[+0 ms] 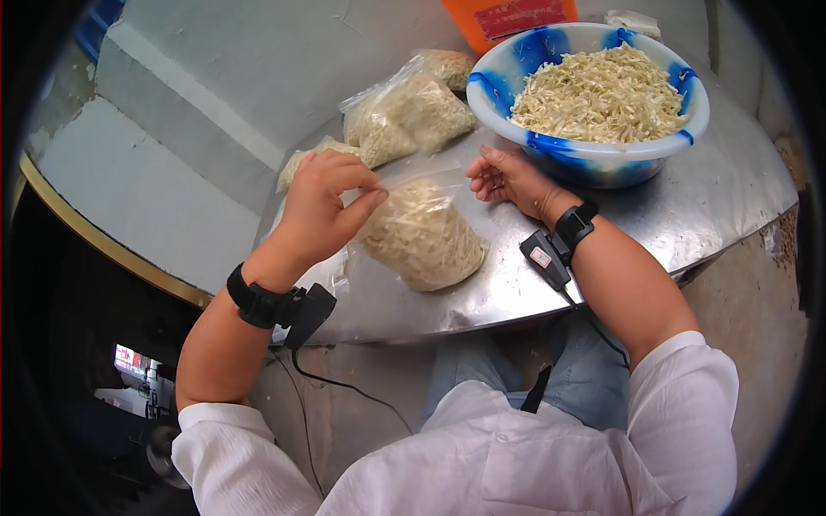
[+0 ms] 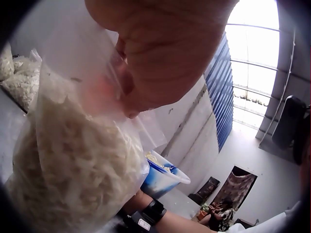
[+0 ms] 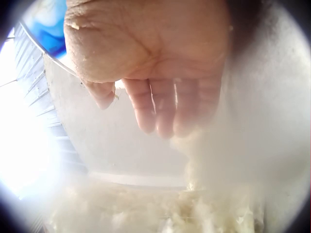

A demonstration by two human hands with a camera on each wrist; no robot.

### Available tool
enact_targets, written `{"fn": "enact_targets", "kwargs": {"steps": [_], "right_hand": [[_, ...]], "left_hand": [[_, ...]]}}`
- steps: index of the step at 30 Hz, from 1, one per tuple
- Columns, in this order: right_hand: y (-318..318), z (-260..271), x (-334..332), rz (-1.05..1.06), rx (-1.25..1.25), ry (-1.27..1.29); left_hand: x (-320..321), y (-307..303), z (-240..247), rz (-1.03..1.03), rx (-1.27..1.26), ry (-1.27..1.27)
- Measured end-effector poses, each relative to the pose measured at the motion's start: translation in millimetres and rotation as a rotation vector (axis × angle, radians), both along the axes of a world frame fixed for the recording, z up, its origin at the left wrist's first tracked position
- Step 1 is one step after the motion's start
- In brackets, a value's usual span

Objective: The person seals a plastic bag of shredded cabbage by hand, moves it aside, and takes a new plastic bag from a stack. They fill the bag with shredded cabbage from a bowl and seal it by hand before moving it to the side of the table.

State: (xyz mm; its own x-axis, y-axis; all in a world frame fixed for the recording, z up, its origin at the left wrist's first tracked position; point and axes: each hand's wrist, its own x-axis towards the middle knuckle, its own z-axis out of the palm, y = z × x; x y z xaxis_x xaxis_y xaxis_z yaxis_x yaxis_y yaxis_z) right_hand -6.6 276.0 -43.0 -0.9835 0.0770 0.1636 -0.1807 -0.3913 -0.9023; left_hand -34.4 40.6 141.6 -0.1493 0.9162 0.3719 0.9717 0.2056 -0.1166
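Observation:
A clear plastic bag (image 1: pixel 422 232) bulging with pale, shredded food stands on the metal table, and fills much of the left wrist view. My left hand (image 1: pixel 327 202) pinches the bag's top edge between thumb and fingers. To the bag's right, my right hand (image 1: pixel 512 181) has its palm turned toward it, fingers loosely bent and holding nothing. In the right wrist view those fingers (image 3: pixel 165 107) extend together, with the thumb apart. Just beyond the right hand stands a blue and white basin (image 1: pixel 490 107), heaped with the same pale shreds (image 1: pixel 602 95).
Several filled plastic bags (image 1: pixel 404 116) lie at the back left against the wall. Behind the basin is an orange container (image 1: pixel 508 21) with a red label. The metal table (image 1: pixel 533 284) has its front edge close to the person's lap. Cables (image 1: pixel 361 391) hang from the wrist cameras.

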Motion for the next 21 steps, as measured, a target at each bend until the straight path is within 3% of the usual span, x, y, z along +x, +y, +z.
{"fn": "enact_targets", "kwargs": {"steps": [21], "right_hand": [[-0.9, 0.1, 0.5, 0.010, 0.005, -0.013]], "left_hand": [[2.7, 3.6, 2.3, 0.066, -0.028, -0.139]]}}
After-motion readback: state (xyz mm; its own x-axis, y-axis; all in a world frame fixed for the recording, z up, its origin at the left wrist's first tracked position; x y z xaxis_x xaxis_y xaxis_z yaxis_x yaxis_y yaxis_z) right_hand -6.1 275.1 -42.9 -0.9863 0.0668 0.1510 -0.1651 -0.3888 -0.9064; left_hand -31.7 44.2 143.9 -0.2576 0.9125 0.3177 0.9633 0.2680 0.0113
